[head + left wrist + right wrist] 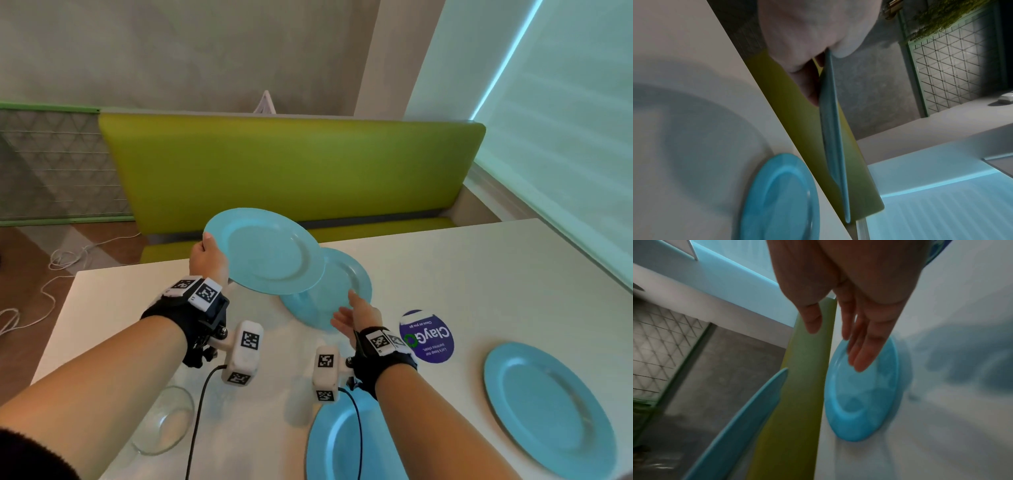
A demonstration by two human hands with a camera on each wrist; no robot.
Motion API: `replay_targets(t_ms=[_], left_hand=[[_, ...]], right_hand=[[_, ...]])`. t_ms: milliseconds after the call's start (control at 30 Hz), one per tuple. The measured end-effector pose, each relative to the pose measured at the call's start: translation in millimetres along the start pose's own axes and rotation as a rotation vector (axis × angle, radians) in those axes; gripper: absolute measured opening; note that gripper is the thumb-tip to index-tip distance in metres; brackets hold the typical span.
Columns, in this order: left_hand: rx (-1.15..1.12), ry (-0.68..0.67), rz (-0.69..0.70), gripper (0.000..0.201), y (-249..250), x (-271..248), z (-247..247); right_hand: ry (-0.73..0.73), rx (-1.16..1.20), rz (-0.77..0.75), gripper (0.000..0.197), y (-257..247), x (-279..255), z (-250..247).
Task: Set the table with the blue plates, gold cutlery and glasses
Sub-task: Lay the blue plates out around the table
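Note:
My left hand (209, 246) pinches the left rim of a blue plate (265, 251) and holds it tilted above the white table (479, 274). In the left wrist view this held plate (833, 129) is edge-on below my thumb and fingers (797, 53). A second blue plate (346, 291) lies on the table, partly under the held one. My right hand (347, 310) is open, fingers (861, 353) straight over the near rim of that lying plate (863, 399); whether they touch it I cannot tell. The held plate (740, 426) shows at lower left there.
Two more blue plates lie on the table, one near me (342, 442) and one at the right (548, 407). A clear glass bowl (164, 421) stands at lower left, under my left forearm. A purple round sticker (426, 337) is on the tabletop. A green bench (291, 171) runs behind the table.

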State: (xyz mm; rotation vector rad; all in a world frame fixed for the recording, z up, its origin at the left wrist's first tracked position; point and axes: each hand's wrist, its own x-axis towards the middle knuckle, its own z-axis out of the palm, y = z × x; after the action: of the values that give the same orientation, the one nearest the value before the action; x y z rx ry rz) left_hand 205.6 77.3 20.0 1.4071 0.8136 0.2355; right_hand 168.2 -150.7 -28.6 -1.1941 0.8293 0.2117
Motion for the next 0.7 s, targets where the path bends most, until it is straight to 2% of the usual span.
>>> replay_targets(t_ms=[100, 167, 233, 367, 400, 500, 567, 633, 700], left_hand=[[0.008, -0.096, -0.047, 0.057, -10, -18, 22], [0.005, -0.16, -0.08, 0.065, -21, -26, 38], [0.03, -0.228, -0.098, 0.072, -28, -39, 53], [0.053, -0.346, -0.13, 0.059, -31, -72, 78], [0.058, -0.381, -0.134, 0.059, -33, -78, 86], [0.065, -0.492, -0.17, 0.059, -36, -92, 107], [0.13, -0.51, -0.168, 0.063, -37, -95, 119], [0.2, -0.508, -0.139, 0.066, -39, -93, 128], [0.222, -0.521, -0.142, 0.063, -41, -92, 136]], right_hand=[[-0.117, 0.109, -0.018, 0.044, -16, -12, 2], [-0.121, 0.149, -0.052, 0.037, -25, -14, -5], [-0.083, 0.171, -0.071, 0.031, -32, -12, -19], [-0.052, 0.201, -0.087, 0.017, -44, -6, -57], [-0.031, 0.192, -0.099, 0.018, -46, -2, -68], [0.03, 0.121, -0.125, 0.037, -53, 11, -99], [0.111, 0.104, -0.119, 0.041, -61, 18, -120], [0.166, 0.128, -0.112, 0.04, -67, 31, -144], [0.206, 0.133, -0.107, 0.028, -72, 45, -168]])
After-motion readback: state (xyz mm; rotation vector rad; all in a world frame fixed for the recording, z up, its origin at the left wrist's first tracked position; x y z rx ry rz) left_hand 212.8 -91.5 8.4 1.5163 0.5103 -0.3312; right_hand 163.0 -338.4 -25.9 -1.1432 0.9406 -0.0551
